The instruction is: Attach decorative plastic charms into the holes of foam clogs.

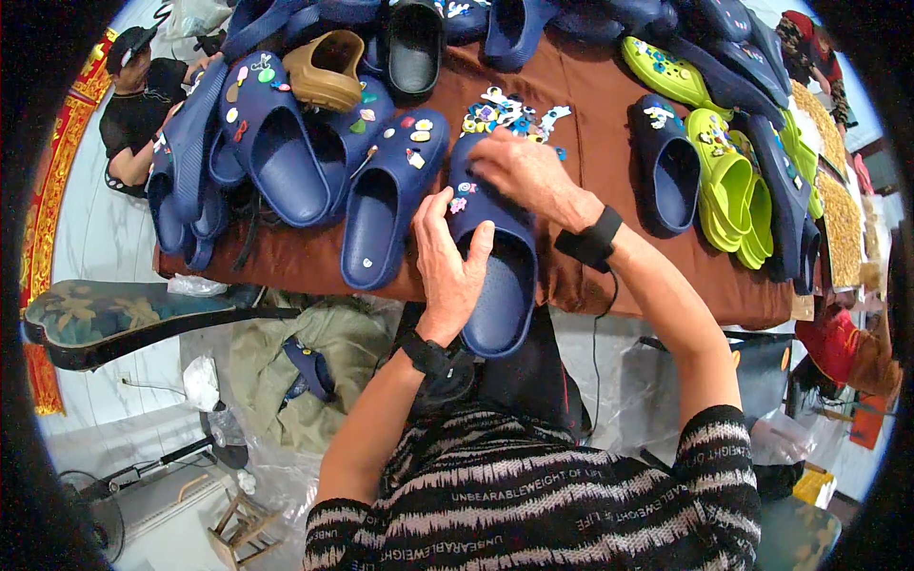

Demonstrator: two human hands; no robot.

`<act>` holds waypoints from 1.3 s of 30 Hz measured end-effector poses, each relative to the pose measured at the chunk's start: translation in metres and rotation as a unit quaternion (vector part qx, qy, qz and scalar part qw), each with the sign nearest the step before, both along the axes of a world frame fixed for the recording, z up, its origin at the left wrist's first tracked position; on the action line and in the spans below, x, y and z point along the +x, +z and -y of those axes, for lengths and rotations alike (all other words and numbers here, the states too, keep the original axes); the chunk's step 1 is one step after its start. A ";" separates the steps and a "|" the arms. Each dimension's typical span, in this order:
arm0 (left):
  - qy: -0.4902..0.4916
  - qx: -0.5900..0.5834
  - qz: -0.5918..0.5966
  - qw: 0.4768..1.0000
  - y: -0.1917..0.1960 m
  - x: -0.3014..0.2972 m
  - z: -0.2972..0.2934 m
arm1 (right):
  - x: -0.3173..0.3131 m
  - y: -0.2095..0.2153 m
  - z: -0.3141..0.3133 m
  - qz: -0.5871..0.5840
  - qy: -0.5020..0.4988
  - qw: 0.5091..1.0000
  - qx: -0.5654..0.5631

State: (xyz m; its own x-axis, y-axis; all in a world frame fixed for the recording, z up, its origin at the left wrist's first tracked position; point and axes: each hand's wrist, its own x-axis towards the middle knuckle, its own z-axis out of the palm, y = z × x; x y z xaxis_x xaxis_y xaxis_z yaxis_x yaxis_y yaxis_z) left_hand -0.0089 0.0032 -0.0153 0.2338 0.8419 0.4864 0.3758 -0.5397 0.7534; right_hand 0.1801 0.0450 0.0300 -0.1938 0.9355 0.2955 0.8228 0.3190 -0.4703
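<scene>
- navy clog (505,276): long axis twelve-to-six
- right hand (526,176), nearer the charms (512,116) at its one o'clock: fingers curled, can't tell if pinching
- left hand (447,268): thumb spread, clog's nine o'clock side

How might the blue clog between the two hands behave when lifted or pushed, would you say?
The blue clog is probably light and slightly flexible, given its moulded, foam-like body; its long, broad shape makes rolling unlikely.

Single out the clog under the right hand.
The blue clog jutting past the near edge of the table, its toe end beneath the right hand; no other clog lies under it.
</scene>
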 end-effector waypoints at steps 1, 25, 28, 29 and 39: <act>-0.003 -0.001 -0.001 1.000 0.001 0.001 0.000 | -0.006 0.004 0.003 -0.027 0.050 0.998 0.002; -0.005 -0.009 -0.003 1.000 -0.001 0.004 -0.003 | -0.018 -0.021 -0.001 -0.374 0.085 0.919 -0.091; -0.007 0.003 -0.017 1.000 -0.002 0.005 -0.006 | -0.013 -0.026 -0.005 -0.324 0.045 0.945 -0.032; -0.008 0.000 -0.020 1.000 -0.002 0.007 -0.006 | -0.008 -0.025 -0.009 -0.285 0.029 0.958 -0.010; -0.021 -0.020 -0.011 1.000 0.008 0.006 -0.001 | 0.039 -0.012 -0.045 0.007 -0.122 0.986 0.112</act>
